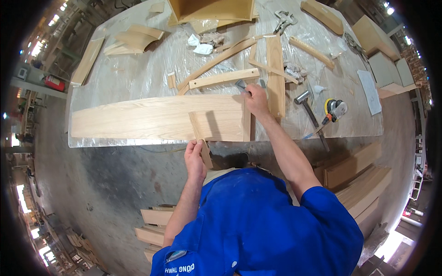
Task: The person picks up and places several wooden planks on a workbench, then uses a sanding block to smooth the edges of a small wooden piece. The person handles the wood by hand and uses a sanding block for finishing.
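A long pale wooden panel (138, 117) lies along the near edge of the table, one end tapering to the left. My left hand (195, 158) is closed round a narrow wood strip (195, 124) at the panel's near edge. That strip points away from me over the panel and casts a shadow on it. At the panel's right end, my right hand (256, 100) is closed on a grey tool (241, 84); its kind is mostly hidden by my fingers. Just beyond lies a wooden bar (224, 78) with a dark hole near each end.
Plastic sheeting covers the table (152, 76). To the right lie a hammer (309, 105), a yellow-rimmed sander (334, 108), a paper sheet (369, 92) and an upright-running board (275, 69). A locking clamp (284, 20) and a wooden box (209, 10) sit farther back. Boards (363, 184) are stacked low at right.
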### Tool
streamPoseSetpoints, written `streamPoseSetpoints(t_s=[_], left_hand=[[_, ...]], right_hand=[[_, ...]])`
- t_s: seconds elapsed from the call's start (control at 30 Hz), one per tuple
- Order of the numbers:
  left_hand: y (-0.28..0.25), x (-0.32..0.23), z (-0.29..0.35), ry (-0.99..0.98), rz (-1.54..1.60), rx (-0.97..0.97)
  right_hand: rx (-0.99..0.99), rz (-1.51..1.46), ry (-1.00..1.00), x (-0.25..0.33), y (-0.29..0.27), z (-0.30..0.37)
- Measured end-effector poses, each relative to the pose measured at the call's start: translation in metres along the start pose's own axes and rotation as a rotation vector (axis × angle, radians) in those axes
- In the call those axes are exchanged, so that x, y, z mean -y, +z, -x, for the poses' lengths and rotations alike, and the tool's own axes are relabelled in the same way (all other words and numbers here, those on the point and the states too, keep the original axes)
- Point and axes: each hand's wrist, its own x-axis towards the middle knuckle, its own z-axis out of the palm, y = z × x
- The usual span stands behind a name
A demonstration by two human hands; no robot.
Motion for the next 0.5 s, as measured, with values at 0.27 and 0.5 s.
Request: streamPoseSetpoints(t_s=[0.27,0.5], left_hand=[[0.006,-0.004,-0.01,0.055,0.0,0.023],[0.058,-0.041,0.013,0.11,0.013,0.219]], right_hand=[[-0.353,-0.383,-0.155,0.076,-0.091,-0.124],[0.243,-0.895,0.17,0.141,-0.136,-0.019]])
